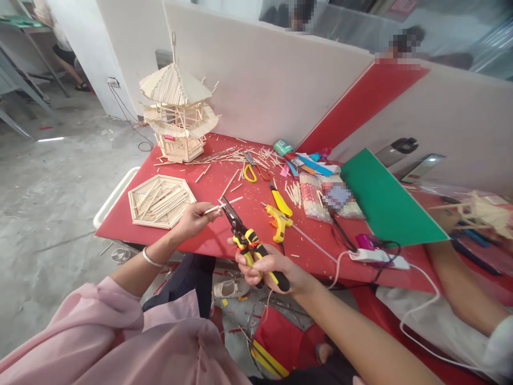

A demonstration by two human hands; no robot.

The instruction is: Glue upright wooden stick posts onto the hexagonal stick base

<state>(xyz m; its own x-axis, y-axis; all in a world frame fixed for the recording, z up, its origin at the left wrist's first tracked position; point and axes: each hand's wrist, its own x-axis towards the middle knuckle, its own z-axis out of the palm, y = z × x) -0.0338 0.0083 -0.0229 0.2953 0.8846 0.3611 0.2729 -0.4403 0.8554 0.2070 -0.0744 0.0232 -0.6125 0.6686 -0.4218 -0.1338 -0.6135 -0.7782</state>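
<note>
Clock read from the pliers' tips, 12 = away from wearer.

L hand (197,218) sits at 8 o'clock, fingertips pinched on a thin wooden stick (212,210), poss. more than one, can't tell. R hand (286,263), approx. 4–5 o'clock, is wrapped round both handles of the yellow/black pliers (238,225); squeeze force can't tell. Hands are apart from each other. Stick's far end is up at the jaws, over the red table (212,239).

Handling (my est.): stick v. light, stiff, dry, prob. snaps if bent. Best hold = thumb + index nr the end, clear of the blades. Pliers prob. heavier w/ grippy sleeves; hold mid-handle, behind pivot.

Nearby: hex stick panel (152,222) at 9, pagoda model (176,120) at 11 (looks fragile; base = safest hold), scissors (250,172) btwn 1 and 2, glue gun (278,220) at 3–4.
</note>
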